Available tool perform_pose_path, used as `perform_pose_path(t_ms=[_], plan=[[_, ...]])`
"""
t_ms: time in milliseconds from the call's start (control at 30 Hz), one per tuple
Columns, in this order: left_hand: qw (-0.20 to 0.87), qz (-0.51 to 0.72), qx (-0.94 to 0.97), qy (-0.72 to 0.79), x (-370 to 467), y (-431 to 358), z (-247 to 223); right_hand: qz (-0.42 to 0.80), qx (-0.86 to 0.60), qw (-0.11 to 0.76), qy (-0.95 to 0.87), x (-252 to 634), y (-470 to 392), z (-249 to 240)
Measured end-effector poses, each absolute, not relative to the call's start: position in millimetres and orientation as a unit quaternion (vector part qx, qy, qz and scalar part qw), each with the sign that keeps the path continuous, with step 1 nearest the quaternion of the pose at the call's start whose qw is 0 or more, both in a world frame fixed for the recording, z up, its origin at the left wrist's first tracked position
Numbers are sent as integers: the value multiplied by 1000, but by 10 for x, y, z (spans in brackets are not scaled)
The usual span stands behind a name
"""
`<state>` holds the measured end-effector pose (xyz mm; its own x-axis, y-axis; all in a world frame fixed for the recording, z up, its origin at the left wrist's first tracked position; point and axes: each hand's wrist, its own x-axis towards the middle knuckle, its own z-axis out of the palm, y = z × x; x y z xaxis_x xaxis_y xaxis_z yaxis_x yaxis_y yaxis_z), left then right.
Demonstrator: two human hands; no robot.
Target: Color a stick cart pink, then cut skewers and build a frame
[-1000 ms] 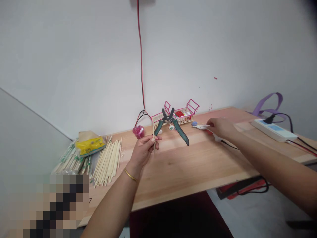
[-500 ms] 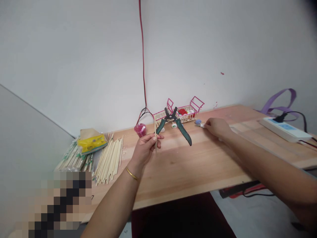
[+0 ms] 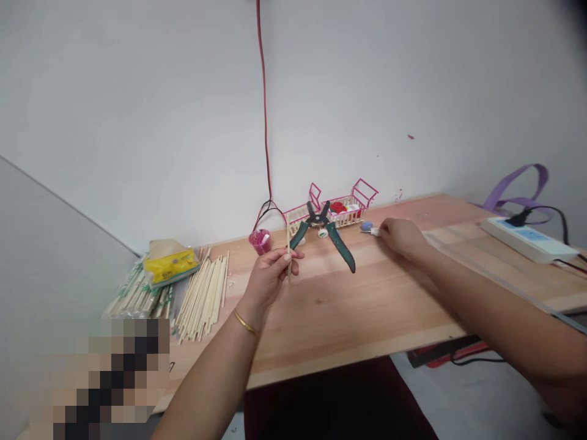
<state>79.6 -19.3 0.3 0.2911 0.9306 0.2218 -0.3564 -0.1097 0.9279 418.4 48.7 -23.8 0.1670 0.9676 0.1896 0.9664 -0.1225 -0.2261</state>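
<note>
My left hand (image 3: 277,267) is closed around a thin pale wooden stick (image 3: 288,252), held upright above the table. Behind it, a pair of wire strippers (image 3: 337,244) with green handles stands spread in front of two small stick baskets; one handle runs behind the stick. Further right, my right hand (image 3: 400,237) pinches a small white object with a thin metallic tip (image 3: 373,231), low over the tabletop. Its exact kind is unclear, and the fingers cover most of it. A blue round item (image 3: 367,226) lies beside that tip.
One pink-trimmed basket (image 3: 346,221) holds red and white items. A pink cup (image 3: 260,241) stands left of it. Many loose sticks (image 3: 202,302), bagged sticks (image 3: 140,293) and a yellow packet (image 3: 172,267) lie left. A power strip (image 3: 527,239) sits right. A blurred-out patch covers the lower left.
</note>
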Motion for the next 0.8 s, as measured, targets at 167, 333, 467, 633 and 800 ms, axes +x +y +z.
perform_pose_path(t_ms=[167,333,467,633,800], plan=[[607,539,519,268,773,-187,34,87,-765,386,-508,4179,402,-108],[596,555,515,266,714,-144,56,84,-702,494,-506,3890,-12,176],[591,556,519,270,636,-101,79,81,-536,579,-609,3359,-658,265],[595,559,516,261,569,-58,70,256,-230,425,-837,2399,-1346,-108],[602,556,511,259,576,-35,12,321,-59,250,-912,1917,-1382,-280]])
